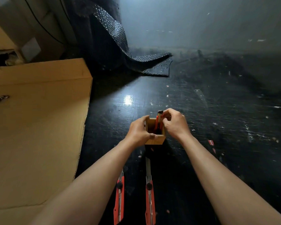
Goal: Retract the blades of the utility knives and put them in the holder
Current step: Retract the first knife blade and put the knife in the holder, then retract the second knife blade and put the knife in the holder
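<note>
Scuffed black tabletop [201, 111]: left hand [139, 133] grips the wooden holder [154, 140] while right fingers [166, 118] pinch a knife [159, 120] standing inside; best lowered straight, holder kept steady.

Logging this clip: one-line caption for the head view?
Left hand steadies wooden holder while right hand lowers a red knife in; two knives wait.

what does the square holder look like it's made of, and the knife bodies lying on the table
The holder looks like light wood with a matt finish: tan walls, faint grain. The two knives on the table seem to be red plastic bodies around bare metal blades with black knobs; plastic is a guess from the colour.
</note>
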### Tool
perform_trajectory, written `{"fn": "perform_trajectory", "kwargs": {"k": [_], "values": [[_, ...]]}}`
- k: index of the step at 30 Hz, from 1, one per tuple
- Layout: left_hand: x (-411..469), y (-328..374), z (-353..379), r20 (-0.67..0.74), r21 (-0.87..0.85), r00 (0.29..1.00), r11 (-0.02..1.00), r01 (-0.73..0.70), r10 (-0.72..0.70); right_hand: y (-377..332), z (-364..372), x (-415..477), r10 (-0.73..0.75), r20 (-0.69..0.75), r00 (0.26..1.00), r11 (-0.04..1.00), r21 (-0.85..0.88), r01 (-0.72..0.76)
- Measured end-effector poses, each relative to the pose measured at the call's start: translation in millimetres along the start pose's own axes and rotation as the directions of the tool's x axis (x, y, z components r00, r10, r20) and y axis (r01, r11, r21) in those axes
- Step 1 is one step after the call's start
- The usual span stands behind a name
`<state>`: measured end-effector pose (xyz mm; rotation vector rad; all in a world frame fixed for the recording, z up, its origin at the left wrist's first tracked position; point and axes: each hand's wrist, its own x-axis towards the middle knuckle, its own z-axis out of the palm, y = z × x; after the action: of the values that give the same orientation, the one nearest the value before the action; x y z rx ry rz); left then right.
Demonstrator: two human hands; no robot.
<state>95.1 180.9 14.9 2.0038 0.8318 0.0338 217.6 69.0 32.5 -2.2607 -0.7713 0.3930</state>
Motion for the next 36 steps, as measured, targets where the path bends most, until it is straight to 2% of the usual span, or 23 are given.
{"fn": "perform_trajectory", "kwargs": {"k": [7,11,15,19,22,25,28,30,36], "values": [[-8.7,1.1,2.8,-0.043,0.024,0.999,1.000,-0.006,0.007,5.7,-13.0,-13.9,-0.014,-0.051,0.999,1.000,0.020,0.015],[-35.6,-4.0,4.2,-0.169,-0.013,0.986,1.000,-0.007,0.005,9.2,-19.2,-41.0,-0.034,-0.063,0.997,0.999,0.015,0.035],[-86.8,-15.9,15.3,-0.254,-0.043,0.967,0.999,0.016,-0.026,14.0,-12.3,-79.5,-0.024,0.011,1.000,1.000,0.009,0.024],[-132.9,-34.5,35.4,-0.199,0.008,0.978,0.998,0.059,-0.056,21.0,5.5,-120.1,0.016,0.087,0.996,1.000,-0.012,-0.015],[-159.8,-48.1,52.2,-0.128,0.021,0.983,0.991,0.133,-0.130,30.1,21.6,-154.0,0.071,0.209,0.975,0.997,-0.045,-0.063],[-178.5,-61.8,67.5,-0.087,0.037,0.977,0.979,0.199,-0.195,38.2,36.5,-185.0,0.133,0.325,0.936,0.989,-0.099,-0.106],[-191.5,-69.1,80.1,-0.024,-0.009,0.971,0.971,0.239,-0.239,45.0,46.7,-210.3,0.208,0.449,0.869,0.978,-0.079,-0.194],[-197.9,-71.7,86.6,-0.023,-0.079,0.964,0.961,0.264,-0.267,48.5,53.5,-223.4,0.217,0.467,0.857,0.974,-0.041,-0.224],[-207.2,-74.1,93.2,0.018,-0.284,0.943,0.902,0.324,-0.333,52.1,55.3,-245.5,0.229,0.404,0.886,0.950,0.106,-0.294]]}}
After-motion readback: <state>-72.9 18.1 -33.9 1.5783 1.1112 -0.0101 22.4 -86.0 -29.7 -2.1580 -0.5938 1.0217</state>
